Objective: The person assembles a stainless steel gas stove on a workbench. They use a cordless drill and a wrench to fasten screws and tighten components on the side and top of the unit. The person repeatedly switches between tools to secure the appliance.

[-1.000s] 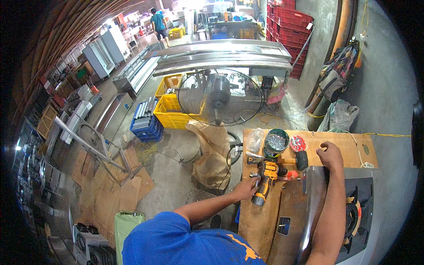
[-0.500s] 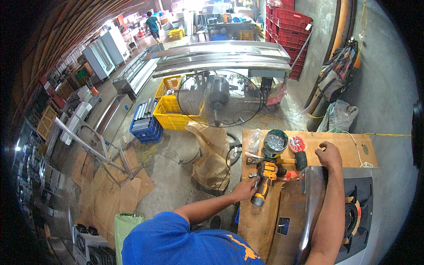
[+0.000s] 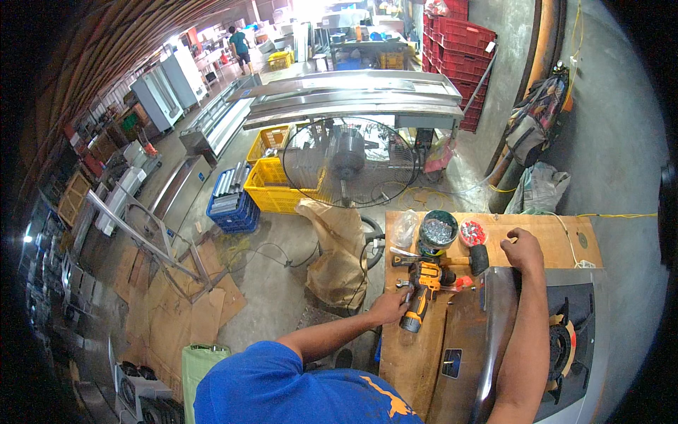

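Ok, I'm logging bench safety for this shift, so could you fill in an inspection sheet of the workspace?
Surface: wooden board, bearing a metal panel.
Job's things: orange-and-black drill lying on the board; black-headed mallet nearby.
Clutter: tub of metal fasteners, container of red and silver pieces, clear plastic bag.
Hands: left hand beside the drill's grip, grasp unclear; right hand half-curled near the panel's far end, contents unclear.
Cables: pale cord across the board; dark cable on the floor.
Surroundings: caged fan, yellow crate, another person in the background.
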Action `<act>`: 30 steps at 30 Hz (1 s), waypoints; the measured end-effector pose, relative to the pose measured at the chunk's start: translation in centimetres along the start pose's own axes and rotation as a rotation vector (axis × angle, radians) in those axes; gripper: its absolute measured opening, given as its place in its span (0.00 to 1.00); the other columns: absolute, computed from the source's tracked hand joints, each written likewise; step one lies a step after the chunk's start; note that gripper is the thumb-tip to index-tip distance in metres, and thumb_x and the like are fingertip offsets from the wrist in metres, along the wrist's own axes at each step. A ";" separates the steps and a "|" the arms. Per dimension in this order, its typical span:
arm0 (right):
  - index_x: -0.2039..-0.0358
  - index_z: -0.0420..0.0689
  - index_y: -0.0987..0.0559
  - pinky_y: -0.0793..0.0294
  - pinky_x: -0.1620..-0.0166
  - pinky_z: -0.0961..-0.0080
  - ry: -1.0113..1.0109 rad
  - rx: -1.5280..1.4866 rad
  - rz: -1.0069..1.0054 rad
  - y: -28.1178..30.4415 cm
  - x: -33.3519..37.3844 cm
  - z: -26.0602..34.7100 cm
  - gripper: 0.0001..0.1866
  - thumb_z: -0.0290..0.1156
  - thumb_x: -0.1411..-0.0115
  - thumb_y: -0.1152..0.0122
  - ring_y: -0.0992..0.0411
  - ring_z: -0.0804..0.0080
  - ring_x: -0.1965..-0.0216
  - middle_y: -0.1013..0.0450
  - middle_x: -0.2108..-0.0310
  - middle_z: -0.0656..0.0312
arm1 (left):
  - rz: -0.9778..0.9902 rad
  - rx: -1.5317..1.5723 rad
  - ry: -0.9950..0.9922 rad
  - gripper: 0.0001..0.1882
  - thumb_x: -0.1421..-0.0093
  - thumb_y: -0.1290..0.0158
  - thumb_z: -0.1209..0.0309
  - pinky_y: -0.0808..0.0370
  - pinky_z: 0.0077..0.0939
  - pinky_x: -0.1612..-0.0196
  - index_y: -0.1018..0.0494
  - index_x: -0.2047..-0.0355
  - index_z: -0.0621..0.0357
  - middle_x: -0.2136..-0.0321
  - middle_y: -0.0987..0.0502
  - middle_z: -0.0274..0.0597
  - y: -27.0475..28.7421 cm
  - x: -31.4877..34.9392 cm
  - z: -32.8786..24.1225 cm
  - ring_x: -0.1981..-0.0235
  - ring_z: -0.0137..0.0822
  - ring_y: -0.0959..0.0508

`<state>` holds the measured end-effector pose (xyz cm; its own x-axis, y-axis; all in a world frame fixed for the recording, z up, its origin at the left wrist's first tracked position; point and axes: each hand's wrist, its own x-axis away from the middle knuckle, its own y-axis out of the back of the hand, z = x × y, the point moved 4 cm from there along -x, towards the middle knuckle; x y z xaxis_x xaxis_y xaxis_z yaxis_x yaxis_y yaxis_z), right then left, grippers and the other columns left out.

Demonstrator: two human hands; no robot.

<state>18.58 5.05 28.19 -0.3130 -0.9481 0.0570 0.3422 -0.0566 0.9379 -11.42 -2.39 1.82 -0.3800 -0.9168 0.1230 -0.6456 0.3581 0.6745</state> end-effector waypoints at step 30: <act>0.56 0.42 0.18 0.25 0.49 0.60 0.088 0.025 0.013 -1.5 -2.7 -1.1 0.23 0.41 0.51 0.37 0.23 0.52 0.52 0.22 0.56 0.46 | 0.169 0.953 -1.491 0.11 0.39 0.45 0.74 0.28 0.21 0.69 0.25 0.55 0.57 0.73 0.26 0.30 35.3 30.9 -28.8 0.74 0.24 0.28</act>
<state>19.92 7.36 26.23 -0.2296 -0.9725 0.0401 0.3235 -0.0374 0.9455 -26.82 -23.17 50.38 -0.3481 -0.1341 -0.9278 -0.4576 0.8881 0.0433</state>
